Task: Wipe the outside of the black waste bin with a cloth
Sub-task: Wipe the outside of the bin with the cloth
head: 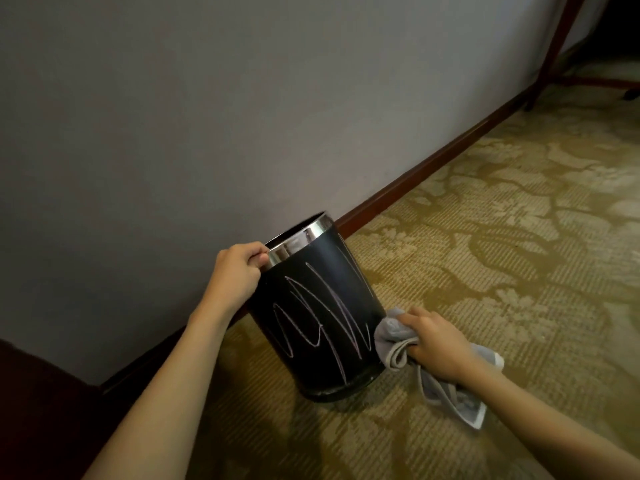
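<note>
A black waste bin (311,299) with a shiny metal rim stands on the carpet close to the wall. Pale scribbled lines run across its near side. My left hand (237,271) grips the rim at the bin's left, fingers curled over the edge. My right hand (436,342) holds a bunched grey cloth (393,336) pressed against the bin's lower right side. The loose end of the cloth hangs down past my wrist to the carpet.
A grey wall (207,116) with a dark wooden skirting board (433,164) runs behind the bin. Patterned olive carpet (519,220) spreads to the right. Dark wooden furniture legs (554,53) stand at the far right, and a dark furniture edge (38,393) sits at lower left.
</note>
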Motion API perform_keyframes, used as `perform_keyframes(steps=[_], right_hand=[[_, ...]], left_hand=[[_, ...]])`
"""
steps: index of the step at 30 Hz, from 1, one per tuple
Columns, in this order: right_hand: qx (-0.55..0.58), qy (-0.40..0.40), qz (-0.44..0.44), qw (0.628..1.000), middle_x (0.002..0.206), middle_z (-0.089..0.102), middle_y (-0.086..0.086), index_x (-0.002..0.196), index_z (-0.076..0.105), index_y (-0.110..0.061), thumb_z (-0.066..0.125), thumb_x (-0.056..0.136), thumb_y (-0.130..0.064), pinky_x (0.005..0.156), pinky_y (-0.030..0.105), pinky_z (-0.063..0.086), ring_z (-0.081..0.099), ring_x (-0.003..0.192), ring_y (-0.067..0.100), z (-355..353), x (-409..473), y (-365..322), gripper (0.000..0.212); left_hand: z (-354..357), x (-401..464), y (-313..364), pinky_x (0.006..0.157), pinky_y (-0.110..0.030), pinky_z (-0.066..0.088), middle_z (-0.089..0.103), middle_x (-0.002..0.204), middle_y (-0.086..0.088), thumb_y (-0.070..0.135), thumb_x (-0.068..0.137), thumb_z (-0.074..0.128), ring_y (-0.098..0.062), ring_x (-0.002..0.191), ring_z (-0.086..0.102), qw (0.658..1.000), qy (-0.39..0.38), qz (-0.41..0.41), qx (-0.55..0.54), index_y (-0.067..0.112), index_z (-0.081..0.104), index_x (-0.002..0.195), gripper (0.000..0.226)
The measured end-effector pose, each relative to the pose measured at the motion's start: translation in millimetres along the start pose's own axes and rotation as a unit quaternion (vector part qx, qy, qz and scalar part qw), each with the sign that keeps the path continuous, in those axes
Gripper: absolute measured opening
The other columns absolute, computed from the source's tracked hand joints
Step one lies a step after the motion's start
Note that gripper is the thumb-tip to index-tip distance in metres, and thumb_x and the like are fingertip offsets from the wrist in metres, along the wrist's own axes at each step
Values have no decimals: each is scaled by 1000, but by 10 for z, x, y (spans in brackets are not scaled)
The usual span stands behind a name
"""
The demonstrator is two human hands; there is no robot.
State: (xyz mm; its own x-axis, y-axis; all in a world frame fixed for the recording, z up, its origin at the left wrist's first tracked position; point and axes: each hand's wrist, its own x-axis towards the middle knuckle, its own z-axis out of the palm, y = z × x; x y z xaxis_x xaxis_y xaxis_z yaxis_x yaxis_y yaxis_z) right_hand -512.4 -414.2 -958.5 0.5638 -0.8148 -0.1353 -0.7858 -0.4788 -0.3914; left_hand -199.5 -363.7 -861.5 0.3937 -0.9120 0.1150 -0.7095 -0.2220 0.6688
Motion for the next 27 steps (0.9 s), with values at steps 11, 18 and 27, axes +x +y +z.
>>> perform_keyframes(steps=[11, 18, 27], right_hand=[[245, 194, -99, 945, 86, 50, 2, 75, 43, -44, 62, 77, -11, 66, 38, 44, 53, 77, 24, -854, 418, -889, 38], [133, 157, -78, 976, 90, 52, 3, 87, 58, -21, 60, 77, -11, 72, 41, 47, 55, 84, 28, -631, 383, -558, 15], [37, -2, 45, 998, 87, 52, -5, 90, 60, -26, 57, 79, -17, 72, 34, 46, 60, 92, 24, -95, 102, 151, 15]], left_hand=[[380, -18, 540, 57, -37, 44, 54, 64, 1, -3, 85, 45, -28, 68, 56, 998, 27, 5, 49, 19, 60, 69, 31], [335, 48, 550, 63, -35, 46, 59, 76, -6, 9, 93, 47, -23, 68, 56, 999, 25, -9, 46, 24, 62, 71, 30], [288, 231, 498, 57, -24, 37, 62, 83, -5, 8, 93, 48, -14, 72, 57, 999, 21, -29, 16, 22, 67, 76, 29]])
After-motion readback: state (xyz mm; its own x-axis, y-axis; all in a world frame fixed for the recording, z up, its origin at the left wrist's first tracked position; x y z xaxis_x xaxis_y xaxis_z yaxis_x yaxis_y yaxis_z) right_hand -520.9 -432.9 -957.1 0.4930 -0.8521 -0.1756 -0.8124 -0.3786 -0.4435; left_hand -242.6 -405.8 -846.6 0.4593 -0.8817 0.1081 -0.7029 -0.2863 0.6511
